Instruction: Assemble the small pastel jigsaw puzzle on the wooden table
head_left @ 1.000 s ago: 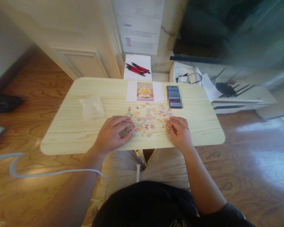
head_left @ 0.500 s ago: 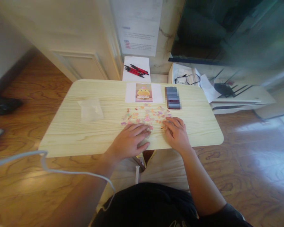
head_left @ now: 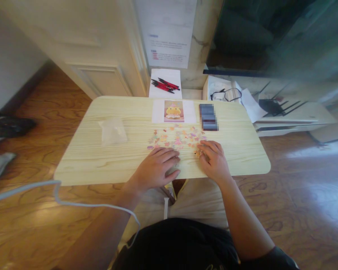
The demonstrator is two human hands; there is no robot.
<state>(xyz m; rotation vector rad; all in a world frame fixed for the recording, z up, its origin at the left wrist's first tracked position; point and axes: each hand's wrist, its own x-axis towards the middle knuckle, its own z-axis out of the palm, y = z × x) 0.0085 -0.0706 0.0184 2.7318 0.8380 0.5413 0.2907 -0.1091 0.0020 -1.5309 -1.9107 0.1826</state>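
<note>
Several small pastel puzzle pieces [head_left: 176,138] lie scattered in the middle of a pale wooden table [head_left: 101,161]. My left hand [head_left: 157,168] rests palm down at the near edge of the pieces, fingers stretched flat and pointing right, nothing visibly held. My right hand [head_left: 214,159] lies at the right edge of the scatter, fingers curled down onto a small piece [head_left: 197,153]. Behind the pieces sits a printed picture of a yellow cartoon figure [head_left: 174,111] on white paper.
A clear plastic bag [head_left: 112,131] lies on the table's left half. A blurred dark rectangle [head_left: 208,117] sits right of the picture. Beyond the table are red and black pens [head_left: 165,84] on paper, and cables on a low white shelf [head_left: 284,112]. A white cord [head_left: 59,191] crosses the floor.
My left hand slid from the left side of the pieces rightward to the table's near middle. The right hand stayed at the right edge of the scatter. The view shifted slightly.
</note>
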